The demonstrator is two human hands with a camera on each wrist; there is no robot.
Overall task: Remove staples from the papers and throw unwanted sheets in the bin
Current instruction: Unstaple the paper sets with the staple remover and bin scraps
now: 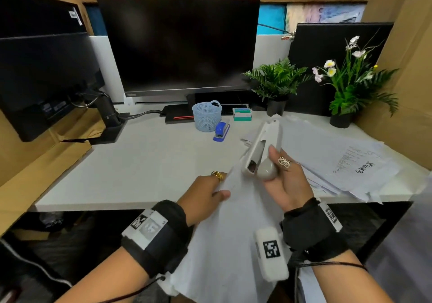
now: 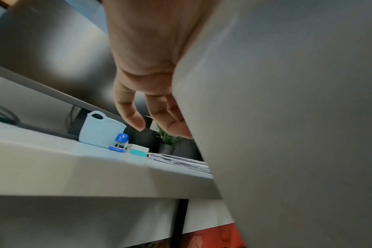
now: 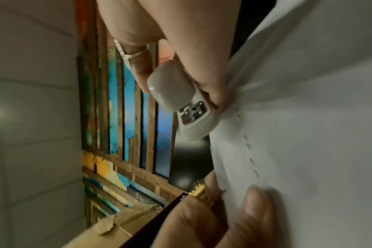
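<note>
- Holding the stapled papers in front of you at the near edge of the desk, your left hand pinches one edge, thumb laid on the upper face and the other fingers behind the sheet.
- Left hand, wrist view: the sheet fills the right side; the fingers hang loosely curled beside it.
- Right hand: curled round a grey-and-white staple remover, thumb and fingers wrapped on its grey rounded end.
- Staple remover, right wrist view: its metal-plated tip is touching the paper edge, next to a row of small staple marks.
- Loose stack of papers: spread on the desk's right side, one sheet bearing handwriting.
- Pale blue perforated basket: upright at the back of the desk, below the monitor.
- Blue stapler: just beside the basket.
- Green-and-white box: near the stapler.
- Two potted plants: back right.
</note>
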